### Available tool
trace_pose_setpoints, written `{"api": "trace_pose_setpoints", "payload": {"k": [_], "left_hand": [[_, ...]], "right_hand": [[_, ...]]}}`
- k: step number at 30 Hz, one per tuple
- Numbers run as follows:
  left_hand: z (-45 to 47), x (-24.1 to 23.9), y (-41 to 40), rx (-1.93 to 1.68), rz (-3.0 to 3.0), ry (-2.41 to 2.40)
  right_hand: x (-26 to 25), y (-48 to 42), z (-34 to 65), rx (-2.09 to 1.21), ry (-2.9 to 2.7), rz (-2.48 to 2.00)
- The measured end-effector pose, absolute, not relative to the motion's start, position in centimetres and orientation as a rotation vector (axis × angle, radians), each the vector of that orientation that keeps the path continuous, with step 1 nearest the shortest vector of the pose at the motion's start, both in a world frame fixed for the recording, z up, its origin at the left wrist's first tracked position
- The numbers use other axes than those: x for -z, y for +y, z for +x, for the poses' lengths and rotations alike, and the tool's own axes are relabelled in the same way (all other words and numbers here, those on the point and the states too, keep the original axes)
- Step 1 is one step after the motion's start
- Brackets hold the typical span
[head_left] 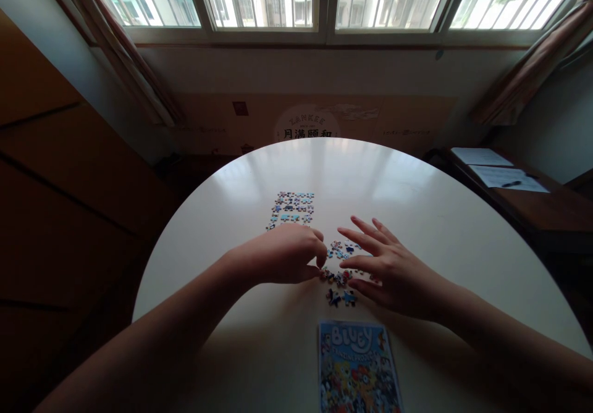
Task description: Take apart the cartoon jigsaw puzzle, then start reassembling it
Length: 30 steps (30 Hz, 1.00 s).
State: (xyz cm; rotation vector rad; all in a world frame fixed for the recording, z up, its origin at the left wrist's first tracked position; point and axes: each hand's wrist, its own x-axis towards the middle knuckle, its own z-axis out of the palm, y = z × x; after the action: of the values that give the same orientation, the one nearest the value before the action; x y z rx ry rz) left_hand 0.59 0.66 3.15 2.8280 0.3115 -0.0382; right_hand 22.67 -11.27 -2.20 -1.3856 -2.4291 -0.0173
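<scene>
My left hand [287, 254] is curled at the middle of a round white table [417, 203], its thumb and fingertips pinched at the edge of a small heap of loose puzzle pieces [340, 263]; what the pinch holds is too small to make out. My right hand [386, 266] lies over the right side of the same heap with its fingers spread flat. Beyond my left hand sits a partly assembled block of blue puzzle pieces [293, 209]. A colourful puzzle box or picture card [357, 368] lies nearest to me.
A dark wooden cabinet [55, 184] stands at the left. At the right, a low side table [519, 191] carries papers [503, 175] and a pen. Windows with curtains run along the far wall, above a printed cardboard box [309, 126] behind the table.
</scene>
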Motion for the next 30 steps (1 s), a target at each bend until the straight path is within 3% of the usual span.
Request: {"api": "trace_pose_setpoints", "payload": {"k": [30], "left_hand": [[0.88,-2.35,0.29,-0.045,2.864,0.249]], "right_hand": [[2.20,-11.14,21.90,-0.009,-2.423,-1.410]]}}
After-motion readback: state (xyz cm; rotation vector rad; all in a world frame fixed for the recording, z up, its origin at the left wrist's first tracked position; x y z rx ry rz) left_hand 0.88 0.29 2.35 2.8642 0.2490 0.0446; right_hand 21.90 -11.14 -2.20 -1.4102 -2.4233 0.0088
